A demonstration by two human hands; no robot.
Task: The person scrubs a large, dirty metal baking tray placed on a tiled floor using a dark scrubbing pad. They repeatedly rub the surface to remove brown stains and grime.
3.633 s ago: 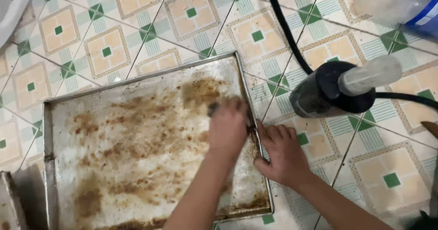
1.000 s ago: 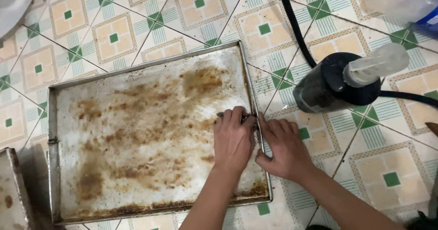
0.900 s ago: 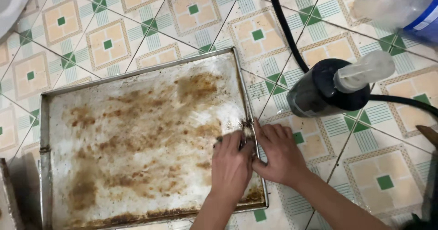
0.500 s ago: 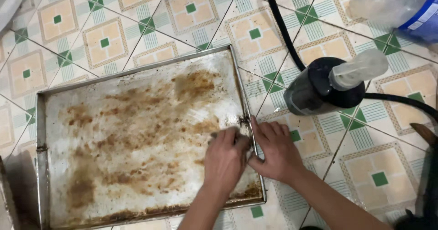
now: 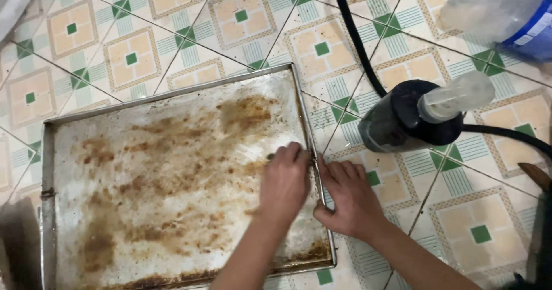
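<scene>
While left fingers [image 5: 290, 155] press something unclear onto the tray [image 5: 172, 94], right fingers [image 5: 345, 172] lie spread.

A tiled floor [image 5: 241, 19], patterned in cream, orange and green, carried everything. A large metal baking tray [image 5: 172, 94], stained brown, lay flat on it beneath the left fingers [image 5: 290, 152]. Beyond the right fingers [image 5: 345, 172] stood a dark round pump [image 5: 397, 123], its black hose [image 5: 353, 37] trailing across the tiles.
</scene>
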